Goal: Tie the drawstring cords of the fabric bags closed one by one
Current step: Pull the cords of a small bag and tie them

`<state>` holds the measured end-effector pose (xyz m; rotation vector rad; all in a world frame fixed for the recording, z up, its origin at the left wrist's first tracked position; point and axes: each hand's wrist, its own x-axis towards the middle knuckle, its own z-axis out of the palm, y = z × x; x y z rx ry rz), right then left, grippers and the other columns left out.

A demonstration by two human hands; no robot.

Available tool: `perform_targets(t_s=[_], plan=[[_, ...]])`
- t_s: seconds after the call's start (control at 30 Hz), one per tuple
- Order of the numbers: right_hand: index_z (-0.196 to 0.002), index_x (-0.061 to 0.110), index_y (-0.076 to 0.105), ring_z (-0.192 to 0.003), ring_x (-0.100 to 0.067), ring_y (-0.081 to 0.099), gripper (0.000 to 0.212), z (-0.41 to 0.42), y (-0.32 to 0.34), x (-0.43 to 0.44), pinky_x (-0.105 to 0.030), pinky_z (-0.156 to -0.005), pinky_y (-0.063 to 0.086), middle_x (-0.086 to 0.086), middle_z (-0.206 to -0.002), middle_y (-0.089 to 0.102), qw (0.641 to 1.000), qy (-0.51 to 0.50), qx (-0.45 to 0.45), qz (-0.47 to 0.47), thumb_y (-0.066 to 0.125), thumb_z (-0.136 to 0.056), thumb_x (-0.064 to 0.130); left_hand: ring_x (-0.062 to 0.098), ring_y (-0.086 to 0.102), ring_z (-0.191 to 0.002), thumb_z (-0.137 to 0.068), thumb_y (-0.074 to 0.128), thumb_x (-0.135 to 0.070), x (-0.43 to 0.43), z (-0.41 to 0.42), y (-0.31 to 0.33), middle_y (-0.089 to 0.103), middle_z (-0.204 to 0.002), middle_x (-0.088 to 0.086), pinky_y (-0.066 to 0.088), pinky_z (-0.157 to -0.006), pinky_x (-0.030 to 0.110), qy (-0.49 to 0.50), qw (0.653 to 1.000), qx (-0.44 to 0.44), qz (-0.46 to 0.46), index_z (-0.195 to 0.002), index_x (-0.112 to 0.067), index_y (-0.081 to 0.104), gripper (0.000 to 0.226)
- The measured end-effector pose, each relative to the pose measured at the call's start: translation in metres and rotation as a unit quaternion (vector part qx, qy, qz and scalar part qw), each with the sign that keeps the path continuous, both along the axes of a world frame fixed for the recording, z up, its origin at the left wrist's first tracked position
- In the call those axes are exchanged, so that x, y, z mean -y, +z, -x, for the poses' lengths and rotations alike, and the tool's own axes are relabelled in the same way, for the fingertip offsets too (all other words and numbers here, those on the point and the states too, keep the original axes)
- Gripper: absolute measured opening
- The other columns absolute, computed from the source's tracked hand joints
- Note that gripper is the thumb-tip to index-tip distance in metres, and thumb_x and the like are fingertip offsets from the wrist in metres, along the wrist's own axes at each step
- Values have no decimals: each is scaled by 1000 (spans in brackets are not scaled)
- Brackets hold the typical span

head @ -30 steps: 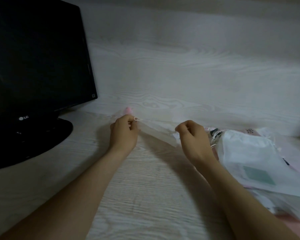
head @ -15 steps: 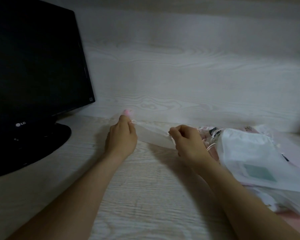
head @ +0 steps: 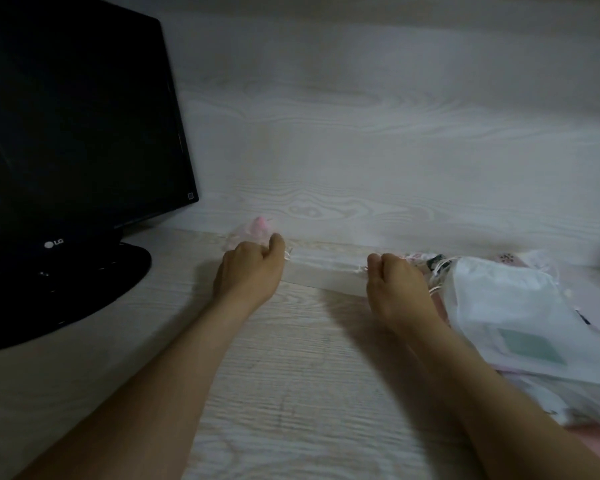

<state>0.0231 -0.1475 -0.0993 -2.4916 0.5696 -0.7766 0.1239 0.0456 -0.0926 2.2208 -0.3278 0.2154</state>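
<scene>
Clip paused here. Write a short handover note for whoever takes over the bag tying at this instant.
Left hand: fingers curled, pinching the left cord of the sheer bag.
Right hand: pinching the right cord.
The sheer bag is stretched between both hands, low over the desk.
The pile of bags lies to the right. A small pink bag sits behind the left hand.
Done: cords apparently pulled outward, no knot visible.
Left: knot this one, then the pile.
</scene>
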Motion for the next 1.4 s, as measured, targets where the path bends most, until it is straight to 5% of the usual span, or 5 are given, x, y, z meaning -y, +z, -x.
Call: perform_targets(t_s=[0.37,0.53,0.7,0.93,1.4], plan=[[-101,5,54,-54,-21,58,27,6,19,-13,-31,-49,48,-15,-92,67,815,49,203,-541,37,-111,24,36,64,-76,-103,55,-33,-4,-19,-8,60,-67,7,42,-64,35,95,992,20,83,-59,-11,56,49],[-102,16,43,-51,-19,64,23,7,24,-22,-25,-44,52,-19,-98,78,690,131,276,-657,34,-113,34,10,56,-54,-103,64,-49,9,-12,1,72,-75,1,48,-47,25,-17,869,-176,462,-94,-10,73,42],[-94,13,46,-53,-21,62,32,8,22,-25,-29,-49,53,-10,-71,68,737,128,249,-616,39,-112,39,6,40,-49,-105,65,-35,7,-8,4,61,-69,-7,40,-46,22,-144,848,-224,459,-143,-15,59,43],[-84,16,37,-45,-13,28,31,3,16,-30,-23,-41,28,-2,-58,34,857,122,228,-446,47,-109,31,20,35,-61,-102,61,-31,10,-10,-9,37,-64,2,32,-63,36,-43,980,-7,196,-70,-21,34,44],[-100,17,41,-65,-32,53,19,6,5,-11,-40,-59,38,0,-65,54,991,49,123,35,55,-102,29,42,65,-92,-111,42,-27,-3,-9,-12,71,-105,18,42,-75,42,9,986,152,-63,-118,-10,43,18]])
